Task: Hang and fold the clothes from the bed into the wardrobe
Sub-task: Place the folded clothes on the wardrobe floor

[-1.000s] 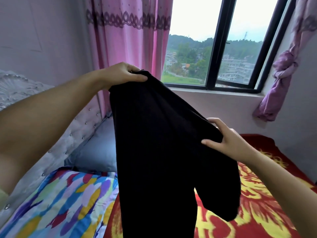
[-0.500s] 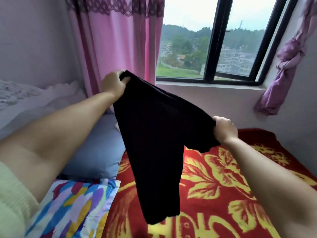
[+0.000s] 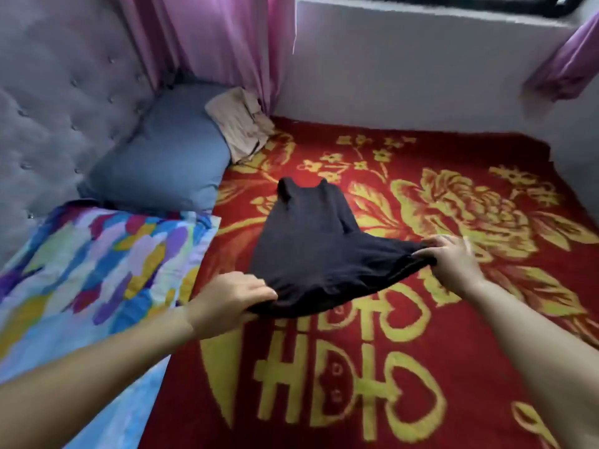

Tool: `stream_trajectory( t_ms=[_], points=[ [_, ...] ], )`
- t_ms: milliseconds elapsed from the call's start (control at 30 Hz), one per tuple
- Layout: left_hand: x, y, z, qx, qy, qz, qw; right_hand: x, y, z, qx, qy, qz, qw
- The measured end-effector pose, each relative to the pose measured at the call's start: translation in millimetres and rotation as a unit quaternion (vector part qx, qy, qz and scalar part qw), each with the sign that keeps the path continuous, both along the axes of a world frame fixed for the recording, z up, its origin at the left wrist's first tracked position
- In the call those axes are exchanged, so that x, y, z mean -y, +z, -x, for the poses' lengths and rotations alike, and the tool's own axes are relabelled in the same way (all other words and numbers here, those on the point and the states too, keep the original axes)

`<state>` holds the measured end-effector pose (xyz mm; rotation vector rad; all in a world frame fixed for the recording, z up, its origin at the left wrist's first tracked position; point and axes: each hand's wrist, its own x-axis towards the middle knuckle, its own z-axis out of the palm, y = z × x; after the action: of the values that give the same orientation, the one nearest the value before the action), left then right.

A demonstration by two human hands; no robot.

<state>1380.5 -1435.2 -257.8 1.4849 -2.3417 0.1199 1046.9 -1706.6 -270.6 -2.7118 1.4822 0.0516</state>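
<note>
Both hands hold the near edge of a black garment (image 3: 311, 247), one at each corner. On that side, the left hand (image 3: 231, 298) has its fingers curled over the edge, with the cloth draped across them. At the opposite corner the right hand (image 3: 453, 264) pinches the bunched cloth between thumb and fingers; it is slightly blurred. Between the two grips the edge sags a little and looks lifted just off the bed (image 3: 372, 367), though how far it clears the surface cannot be told. Beyond the grips, the rest of the garment lies flat on the red and yellow blanket, its two narrow ends pointing away from the person.

Left of the left grip lies a multicoloured pillow (image 3: 97, 273), and past it a grey-blue pillow (image 3: 168, 157) against the padded headboard (image 3: 55, 102). A crumpled beige cloth (image 3: 243, 123) rests on that pillow's far corner, just beside the pink curtain (image 3: 227, 43).
</note>
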Motion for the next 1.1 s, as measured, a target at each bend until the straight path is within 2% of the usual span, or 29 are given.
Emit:
stream_trajectory(
  t_ms=[67,100,167,200,367,500,600,700,800,867,967,1033,1100],
  points=[
    [-46,-89,33,0.085,-0.015,-0.153,0.984,-34,-80,24,-0.160,-0.005,-0.108,0.981],
    [-68,-127,45,0.119,-0.018,-0.225,0.967,-49,-114,36,-0.182,-0.029,-0.158,0.970],
    [-107,-193,74,0.122,-0.012,-0.346,0.930,-79,-172,62,-0.165,-0.087,-0.239,0.953],
    [-117,-214,85,0.107,-0.010,-0.359,0.927,-88,-192,71,-0.133,-0.110,-0.265,0.949],
    [-73,-270,143,0.062,0.069,-0.223,0.970,-83,-249,83,0.058,-0.210,-0.293,0.931],
    [5,-293,180,0.037,0.180,-0.254,0.950,-50,-281,48,0.171,-0.276,-0.297,0.898],
    [46,-327,212,0.036,0.171,-0.303,0.937,-35,-302,18,0.157,-0.266,-0.256,0.916],
    [61,-352,232,0.031,0.203,-0.305,0.930,-40,-316,6,0.113,-0.233,-0.247,0.934],
    [63,-359,234,-0.039,0.216,-0.294,0.930,-38,-318,10,0.092,-0.227,-0.251,0.936],
    [63,-355,235,-0.128,0.190,-0.261,0.938,-30,-309,15,0.139,-0.229,-0.230,0.935],
    [60,-348,242,-0.194,0.133,-0.247,0.940,-26,-297,24,0.247,-0.204,-0.162,0.933],
    [62,-350,248,-0.186,0.126,-0.288,0.931,-30,-299,34,0.230,-0.192,-0.141,0.944],
    [66,-357,252,-0.115,0.128,-0.326,0.930,-33,-308,43,0.166,-0.201,-0.145,0.955]
  ],
)
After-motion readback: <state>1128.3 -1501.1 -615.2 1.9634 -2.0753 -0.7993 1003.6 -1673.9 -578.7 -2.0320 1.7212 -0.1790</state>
